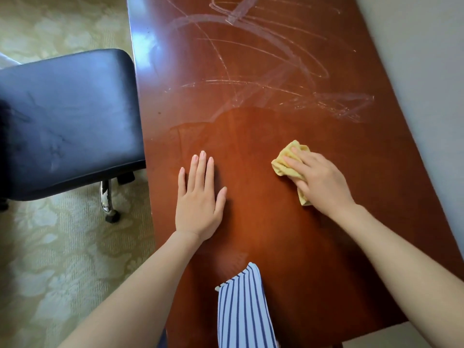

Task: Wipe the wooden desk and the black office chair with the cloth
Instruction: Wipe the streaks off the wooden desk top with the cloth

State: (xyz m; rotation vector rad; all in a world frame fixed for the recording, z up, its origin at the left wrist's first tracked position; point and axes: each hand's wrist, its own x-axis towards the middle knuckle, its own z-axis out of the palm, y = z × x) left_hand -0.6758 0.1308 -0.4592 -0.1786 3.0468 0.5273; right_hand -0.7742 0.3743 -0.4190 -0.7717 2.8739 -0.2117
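The reddish wooden desk (263, 71) fills the middle of the head view, with pale wipe streaks across its far half. My left hand (199, 197) lies flat on the desk, fingers straight and together. To its right, my right hand (319, 182) presses a crumpled yellow cloth (286, 162) onto the desk, with the fingers bent over it; part of the cloth sticks out past the fingertips and below the thumb. The black office chair (65, 116) stands left of the desk, its padded seat close to the desk edge.
Patterned beige carpet (62, 259) covers the floor on the left. A chrome chair leg with a black caster (109, 204) stands near the desk's left edge. A grey wall (421, 71) runs along the desk's right side. My striped garment (243, 310) hangs over the near edge.
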